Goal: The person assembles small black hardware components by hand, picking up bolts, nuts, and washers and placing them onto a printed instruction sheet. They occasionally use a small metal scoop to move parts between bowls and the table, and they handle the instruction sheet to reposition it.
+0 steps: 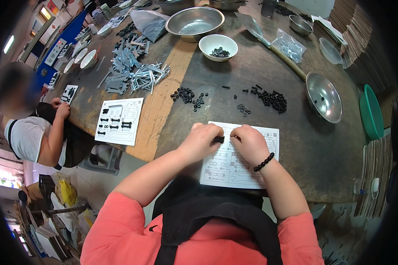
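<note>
My left hand is closed over the upper left of a printed white sheet, with a small black piece between thumb and fingers. Beside it my right hand, with a black bead bracelet on the wrist, is pinched. A dark bit shows at its fingertips, too small to name. The two hands face each other, slightly apart. Beyond the sheet lie black nuts, a pile of black bolts and several grey washers or nuts.
A white bowl holds black nuts behind the piles, near a steel basin. A long-handled ladle lies right. Metal wrenches and hex keys are heaped left, near a card of black parts. A co-worker sits left.
</note>
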The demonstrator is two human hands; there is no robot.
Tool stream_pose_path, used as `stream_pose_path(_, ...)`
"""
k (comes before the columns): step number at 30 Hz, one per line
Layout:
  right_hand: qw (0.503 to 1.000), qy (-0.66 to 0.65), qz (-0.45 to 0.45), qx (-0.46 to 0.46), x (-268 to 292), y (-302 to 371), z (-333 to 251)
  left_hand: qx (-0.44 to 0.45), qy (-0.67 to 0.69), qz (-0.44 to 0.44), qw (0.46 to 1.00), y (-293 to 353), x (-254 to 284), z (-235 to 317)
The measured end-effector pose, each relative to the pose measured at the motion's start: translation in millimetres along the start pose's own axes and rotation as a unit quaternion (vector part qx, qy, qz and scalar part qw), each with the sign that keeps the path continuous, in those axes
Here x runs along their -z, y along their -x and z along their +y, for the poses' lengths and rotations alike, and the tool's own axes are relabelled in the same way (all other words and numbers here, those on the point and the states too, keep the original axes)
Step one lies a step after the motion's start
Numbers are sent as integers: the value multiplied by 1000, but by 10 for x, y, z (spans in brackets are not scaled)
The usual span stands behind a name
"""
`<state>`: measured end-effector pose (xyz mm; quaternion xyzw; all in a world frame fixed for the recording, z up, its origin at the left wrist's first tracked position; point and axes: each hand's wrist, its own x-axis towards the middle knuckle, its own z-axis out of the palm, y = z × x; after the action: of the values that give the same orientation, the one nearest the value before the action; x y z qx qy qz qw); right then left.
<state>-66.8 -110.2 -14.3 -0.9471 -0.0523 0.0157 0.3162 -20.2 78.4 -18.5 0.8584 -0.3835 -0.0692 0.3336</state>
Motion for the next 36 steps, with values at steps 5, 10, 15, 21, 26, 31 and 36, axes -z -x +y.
stream_pose_path(5, 1000, -1, 2, 21, -5, 23, 15, -12, -11, -15, 1000, -14, 55, 10)
stream_pose_path(10, 997, 0, 6, 75, -2, 57, 14, -7, -1, -38, 999, 45, 157, -19)
stream_pose_path(15, 998, -8, -10, 60, 103, 55, 19, -4, -3, -11, 1000, 149, 192, -72)
stream_pose_path(21, 999, -18, 31, 8, 347, 46, 309, 63, 4, 7, 998, 83, 250, -106)
stream_pose_path(26, 996, -73, 25, -49, 507, 58, 480, 61, 28, 115, 991, -16, 225, -320)
stream_pose_path(31, 994, -64, 14, -86, 556, -11, 735, 88, 20, 110, 990, -182, 256, -450)
stream_pose_path(36, 996, 38, 69, -36, 574, -425, 948, 27, -39, 75, 996, -746, 235, -491)
